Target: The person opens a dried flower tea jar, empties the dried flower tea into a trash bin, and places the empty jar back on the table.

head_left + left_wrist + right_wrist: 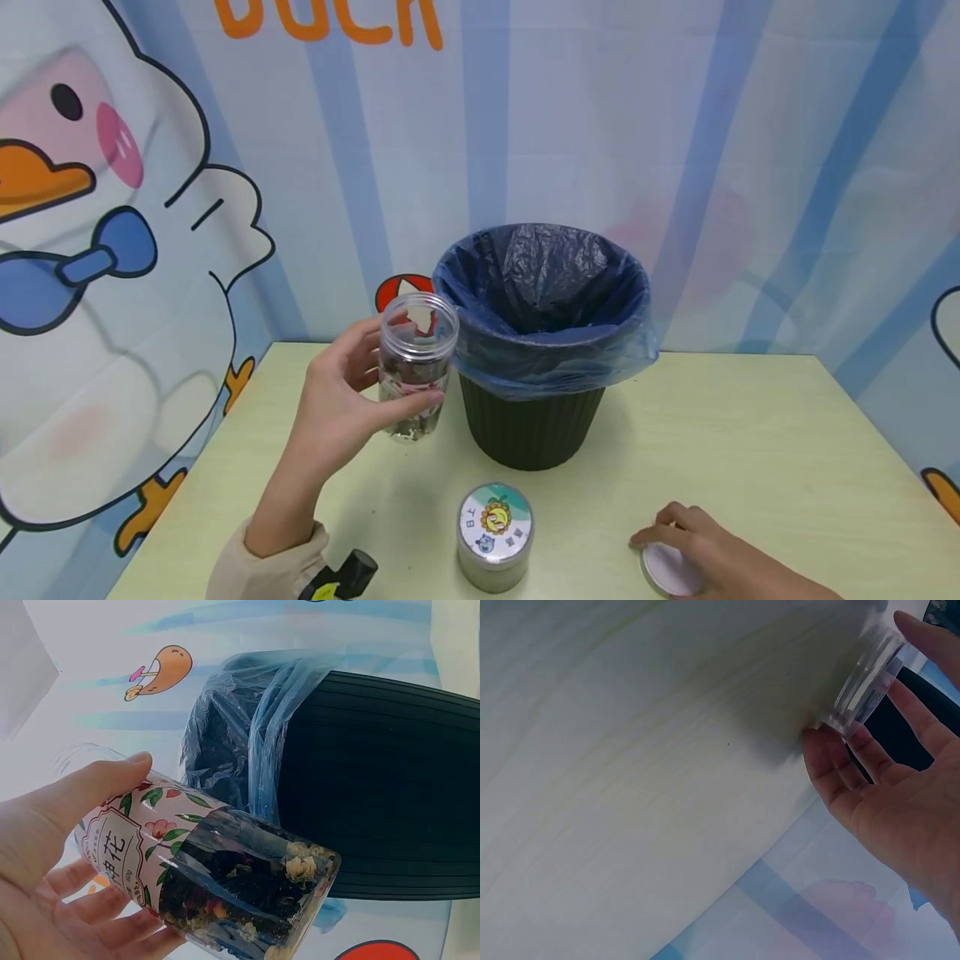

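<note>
My left hand [337, 400] grips a clear plastic jar [416, 392] of dried flower tea, thumb on one side and fingers around the other. The jar's mouth is uncovered, and a floral label [124, 847] wraps its upper part. Dark petals and pale blossoms [301, 868] lie toward its base. Held above the table, the jar is just left of the bin. At the front right, my right hand [701, 546] holds a round lid [670, 568] low at the tabletop. In the right wrist view the lid's clear rim [866, 679] sits between thumb and fingers.
A dark ribbed bin [532, 425] lined with a blue plastic bag [555, 367] stands at the middle back of the table [750, 433]. Nearer me is a short canister [495, 542] with a sunflower sticker on top. A printed cloth backdrop [585, 108] hangs behind.
</note>
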### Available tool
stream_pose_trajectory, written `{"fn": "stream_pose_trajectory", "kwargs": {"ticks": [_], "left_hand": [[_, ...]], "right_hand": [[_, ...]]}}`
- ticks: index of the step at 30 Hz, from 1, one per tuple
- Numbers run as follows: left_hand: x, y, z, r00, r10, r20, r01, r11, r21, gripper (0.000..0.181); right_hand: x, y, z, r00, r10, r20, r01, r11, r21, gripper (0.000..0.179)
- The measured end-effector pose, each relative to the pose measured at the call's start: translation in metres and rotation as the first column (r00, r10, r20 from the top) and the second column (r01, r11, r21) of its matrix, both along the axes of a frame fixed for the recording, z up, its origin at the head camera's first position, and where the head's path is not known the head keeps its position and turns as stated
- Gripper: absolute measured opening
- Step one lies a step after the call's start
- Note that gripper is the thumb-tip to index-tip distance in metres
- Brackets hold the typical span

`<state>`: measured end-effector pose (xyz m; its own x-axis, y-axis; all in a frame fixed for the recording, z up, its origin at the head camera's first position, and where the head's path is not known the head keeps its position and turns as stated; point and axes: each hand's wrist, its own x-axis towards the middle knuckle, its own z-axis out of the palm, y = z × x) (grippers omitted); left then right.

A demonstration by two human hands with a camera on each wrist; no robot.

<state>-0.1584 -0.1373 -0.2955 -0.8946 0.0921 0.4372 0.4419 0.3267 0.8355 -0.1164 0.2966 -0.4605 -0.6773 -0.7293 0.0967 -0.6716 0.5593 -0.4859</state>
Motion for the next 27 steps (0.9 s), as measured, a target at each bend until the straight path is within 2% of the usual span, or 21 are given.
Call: {"fn": "stream_pose_trajectory", "kwargs": {"ticks": [3,6,8,13,16,27], "left_hand": [[-0.001,-0.001,0.001,1.0,0.004,-0.016,-0.004,1.0,-0.003,0.08],[-0.001,-0.001,0.002,0.999,0.011,-0.03,-0.011,1.0,-0.008,0.08],[-0.002,-0.001,0.003,0.999,0.022,-0.039,-0.022,1.0,-0.013,0.079],[-0.004,-0.003,0.004,0.996,0.067,-0.066,-0.069,0.997,-0.035,0.08],[-0.006,-0.004,0.004,0.994,0.086,-0.071,-0.089,0.995,-0.04,0.08],[-0.014,-0.008,0.004,0.99,0.129,-0.062,-0.131,0.991,-0.036,0.08]], "right_hand": [[0.0,-0.001,0.006,0.996,-0.043,0.084,0.042,0.999,0.021,0.058],[-0.001,-0.002,0.015,0.964,-0.134,0.229,0.129,0.991,0.036,0.056],[-0.003,-0.003,0.021,0.944,-0.173,0.28,0.173,0.985,0.027,0.055],[-0.009,-0.003,0.031,0.972,-0.151,0.181,0.168,0.982,-0.085,0.045],[-0.014,-0.003,0.038,0.979,-0.161,0.127,0.178,0.975,-0.133,0.043],[-0.029,-0.006,0.068,0.954,-0.293,0.059,0.299,0.932,-0.206,0.037]]}}
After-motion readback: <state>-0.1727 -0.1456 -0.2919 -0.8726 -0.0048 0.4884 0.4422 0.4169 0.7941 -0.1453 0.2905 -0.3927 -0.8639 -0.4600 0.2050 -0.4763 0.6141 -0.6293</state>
